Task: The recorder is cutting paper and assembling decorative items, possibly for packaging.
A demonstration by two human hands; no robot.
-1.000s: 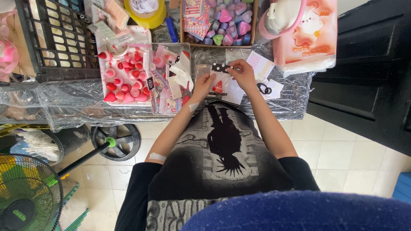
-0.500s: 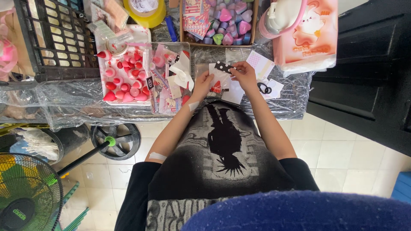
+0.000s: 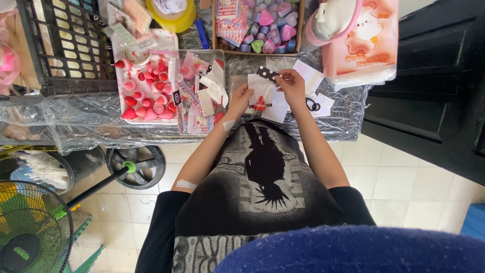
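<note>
Both hands [image 3: 262, 93] grip small clear bag [image 3: 260, 95]; plastic-covered table [image 3: 86, 119]; tiled floor [image 3: 404, 187].

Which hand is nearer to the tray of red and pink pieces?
Left. The left hand is beside the clear bin next to the tray; the right hand is farther away, past the small bag.

A small clear plastic bag [image 3: 261, 96] was held flat just above the desk [image 3: 91, 119], pinched at its left edge by the left hand [image 3: 239, 99] and at its top right by the right hand [image 3: 292, 85]. A red piece showed inside it, and a black white-dotted strip [image 3: 267, 74] lay along its top edge.
</note>
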